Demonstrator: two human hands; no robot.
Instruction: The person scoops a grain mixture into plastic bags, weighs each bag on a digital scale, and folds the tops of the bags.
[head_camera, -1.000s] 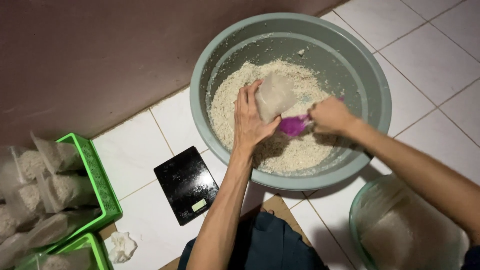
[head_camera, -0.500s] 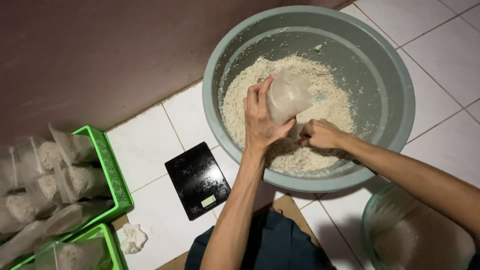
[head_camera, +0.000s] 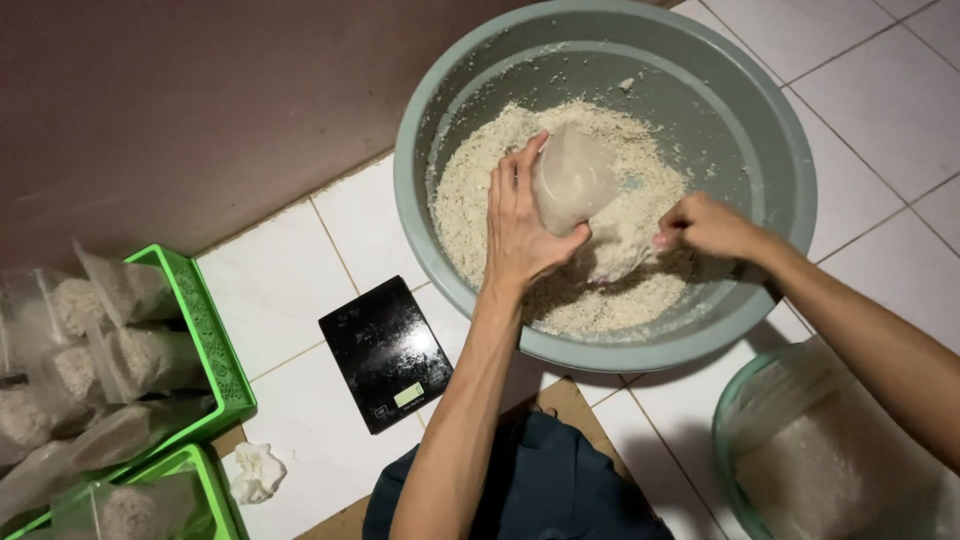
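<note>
Bare forearms, no sleeves in view — bare hands, no rings, dark blue trousers (head_camera: 540, 480)

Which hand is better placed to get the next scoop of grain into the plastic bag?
Right, likely. The right hand is low in the grain of the grey basin, beside the plastic bag's lower edge. The left hand is occupied gripping that bag.

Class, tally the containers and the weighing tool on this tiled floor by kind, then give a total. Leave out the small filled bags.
Large grey round plastic basin: 1
Green plastic slotted crates: 2
Green-rimmed round tub with white lining: 1
Black flat digital kitchen scale: 1
Total: 5
</note>
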